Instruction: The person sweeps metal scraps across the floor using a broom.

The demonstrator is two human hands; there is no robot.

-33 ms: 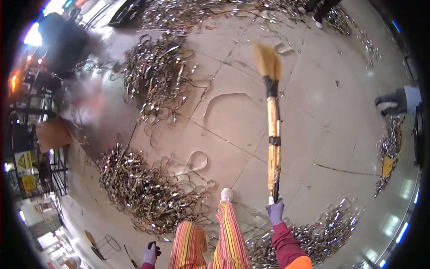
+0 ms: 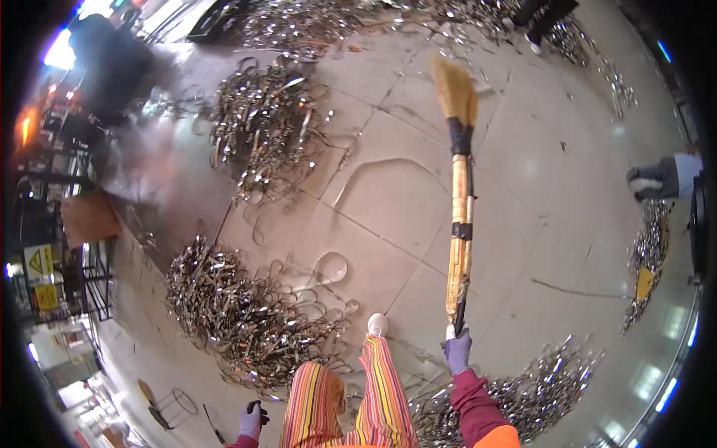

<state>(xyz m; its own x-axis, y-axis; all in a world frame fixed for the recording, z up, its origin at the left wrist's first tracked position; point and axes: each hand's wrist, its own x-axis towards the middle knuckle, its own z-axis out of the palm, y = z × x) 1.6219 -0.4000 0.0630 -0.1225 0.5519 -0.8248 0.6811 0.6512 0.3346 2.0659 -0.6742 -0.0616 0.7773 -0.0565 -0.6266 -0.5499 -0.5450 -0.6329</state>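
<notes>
Right of our white shoe (image 2: 378, 324), our purple-gloved right hand (image 2: 458, 354) is gripping the tan wooden broom (image 2: 459, 194) by its handle end; we're judging it light, stiff; left hand's (image 2: 251, 422) grip unclear.

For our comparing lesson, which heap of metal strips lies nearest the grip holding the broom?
The lower-right heap, partly hidden behind the maroon sleeve; the others lie farther from the right grip.

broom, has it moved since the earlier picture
Yes: the broom has moved forward and slightly right, its bristles now farther from the long curved strip.
</notes>
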